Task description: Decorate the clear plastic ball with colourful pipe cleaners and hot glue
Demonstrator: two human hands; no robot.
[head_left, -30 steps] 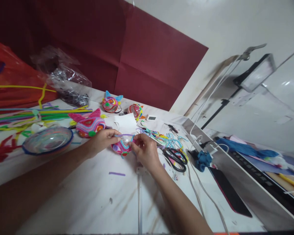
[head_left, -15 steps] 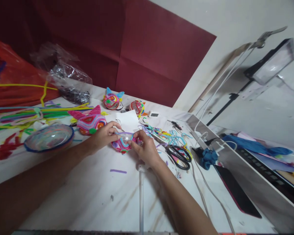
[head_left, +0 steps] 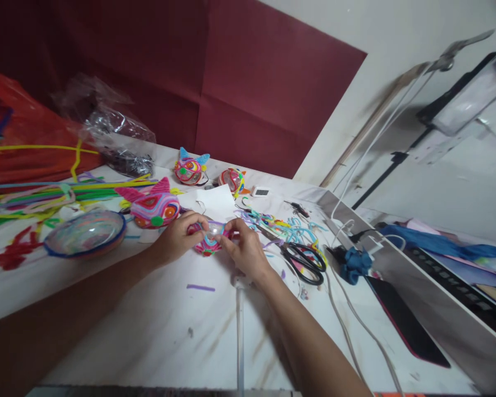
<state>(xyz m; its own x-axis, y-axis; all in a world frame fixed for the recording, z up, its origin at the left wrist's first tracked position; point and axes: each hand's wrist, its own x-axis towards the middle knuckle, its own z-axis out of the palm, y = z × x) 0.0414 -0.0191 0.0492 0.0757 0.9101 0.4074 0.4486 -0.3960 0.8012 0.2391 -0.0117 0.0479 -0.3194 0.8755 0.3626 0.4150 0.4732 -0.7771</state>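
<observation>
A small pink mask-like craft (head_left: 208, 249), with coloured strips around a clear middle, is between my two hands above the white table. My left hand (head_left: 182, 236) closes its thumb and fingers on the craft's left side. On the right side, my right hand (head_left: 243, 242) grips the rim, thumb over the clear part. A purple strip runs along the upper edge between them. Just below lies a loose purple piece (head_left: 200, 288). To the left stands a larger pink craft (head_left: 155, 210) with two ears.
Black-handled scissors (head_left: 303, 263) and cut strips (head_left: 289, 226) lie right of my hands. A clear bowl-like shell (head_left: 85, 234) and long coloured stems (head_left: 91, 190) are at left. Two small crafts stand behind. A phone (head_left: 407, 320) and cables are at right.
My left hand has shifted slightly right over the craft's left side, its fingers now covering more of it. My right hand has hardly moved. The view has shifted a little.
</observation>
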